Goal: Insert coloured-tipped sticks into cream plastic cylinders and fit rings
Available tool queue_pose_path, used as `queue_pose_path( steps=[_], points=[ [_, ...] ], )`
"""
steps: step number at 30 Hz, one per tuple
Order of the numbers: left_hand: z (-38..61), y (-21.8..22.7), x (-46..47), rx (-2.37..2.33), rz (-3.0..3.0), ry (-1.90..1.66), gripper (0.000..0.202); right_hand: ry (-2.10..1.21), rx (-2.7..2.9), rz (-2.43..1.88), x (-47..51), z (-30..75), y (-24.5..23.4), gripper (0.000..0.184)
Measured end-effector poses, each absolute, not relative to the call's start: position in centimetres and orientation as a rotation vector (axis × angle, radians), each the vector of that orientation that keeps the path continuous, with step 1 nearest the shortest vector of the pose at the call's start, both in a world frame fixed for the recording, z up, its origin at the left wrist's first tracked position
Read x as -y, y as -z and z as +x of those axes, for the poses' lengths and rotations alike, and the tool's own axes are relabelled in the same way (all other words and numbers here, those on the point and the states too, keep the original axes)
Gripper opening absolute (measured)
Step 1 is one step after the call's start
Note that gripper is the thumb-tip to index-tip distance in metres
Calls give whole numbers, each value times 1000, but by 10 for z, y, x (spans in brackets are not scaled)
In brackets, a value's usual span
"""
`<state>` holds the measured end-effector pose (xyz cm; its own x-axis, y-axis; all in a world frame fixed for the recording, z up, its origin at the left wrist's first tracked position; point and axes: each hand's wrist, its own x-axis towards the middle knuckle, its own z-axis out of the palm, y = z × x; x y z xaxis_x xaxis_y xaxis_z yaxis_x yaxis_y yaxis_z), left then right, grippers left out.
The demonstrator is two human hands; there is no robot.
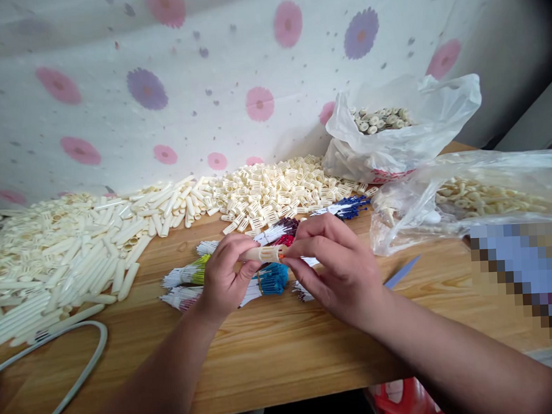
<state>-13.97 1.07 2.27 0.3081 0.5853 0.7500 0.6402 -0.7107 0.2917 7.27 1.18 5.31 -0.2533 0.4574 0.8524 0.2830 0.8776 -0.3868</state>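
In the middle of the view, a cream plastic tube with slots lies level between my hands. My left hand is closed around its left end. The thumb and fingers of my right hand pinch at the right end, where a small orange bit shows; my fingertips mostly cover it. Below and behind my hands lie several bundles of thin white sticks with coloured ends, among them a teal bundle, a yellow-green bundle and a dark blue bundle.
Long cream tubes heap up at left, short slotted pieces at the back. Right, one plastic bag holds round parts, another cream pieces. A blue blade-like strip lies by my right wrist; a white cable loops front left.
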Motion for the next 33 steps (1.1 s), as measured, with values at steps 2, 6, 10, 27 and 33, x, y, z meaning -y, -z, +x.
queue_pose_path(
  steps=[2,6,10,27,33],
  points=[
    [-139,-22,-11,1165,-2460,1396,19,-224,1861,-550,-14,74,-54,2],
    [-137,-23,-11,1160,-2432,1415,18,-318,1879,-508,-18,75,-53,4],
    [-137,-24,-11,1141,-2422,1431,19,-410,1863,-474,-21,72,-50,8],
    [-156,-16,-21,1534,-2230,1846,19,-825,1594,-519,-32,71,-31,16],
    [-211,-25,-52,1708,-1438,2654,25,-786,2151,-631,-53,32,-42,12]
  ],
)
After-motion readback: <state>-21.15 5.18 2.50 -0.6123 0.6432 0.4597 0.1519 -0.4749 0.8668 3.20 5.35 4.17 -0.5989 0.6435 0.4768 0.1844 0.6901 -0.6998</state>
